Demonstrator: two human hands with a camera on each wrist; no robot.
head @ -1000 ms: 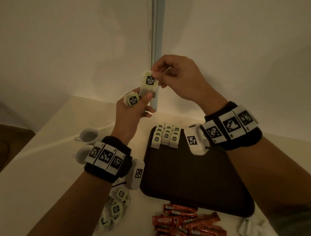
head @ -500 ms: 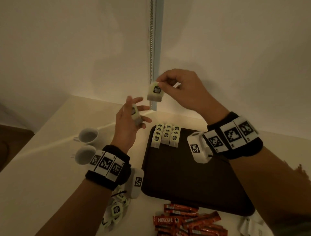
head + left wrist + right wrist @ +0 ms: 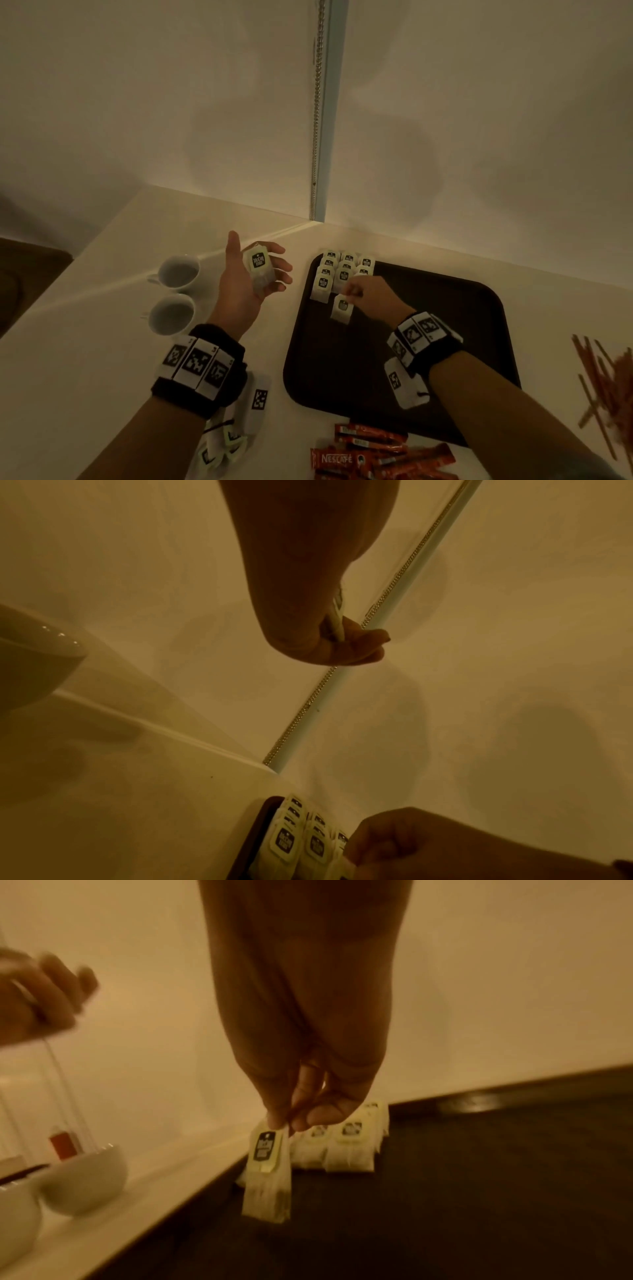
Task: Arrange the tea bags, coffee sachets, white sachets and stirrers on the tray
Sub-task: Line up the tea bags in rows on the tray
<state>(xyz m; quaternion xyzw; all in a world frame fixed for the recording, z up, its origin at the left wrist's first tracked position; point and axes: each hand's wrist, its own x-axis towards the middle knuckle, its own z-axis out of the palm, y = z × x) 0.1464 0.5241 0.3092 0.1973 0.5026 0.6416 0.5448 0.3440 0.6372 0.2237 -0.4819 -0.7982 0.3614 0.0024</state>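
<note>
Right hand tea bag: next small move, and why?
Probably lower it flat and let go. The right hand pinches a tea bag just over the tray, at the near end of the middle column of the laid rows, where the next slot looks open.

Two white cups (image 3: pixel 178 272) are seen on the table (image 3: pixel 85 342), and one dark tray (image 3: pixel 445 342). About nine tea bags (image 3: pixel 344 270) are counted in rows on the tray, plus one (image 3: pixel 342 308) held over it and one (image 3: pixel 259 270) in the other hand. Loose tea bags (image 3: pixel 222 445), coffee sachets (image 3: pixel 376 452) and stirrers (image 3: pixel 606 383) lie in heaps too tangled to be counted.
</note>
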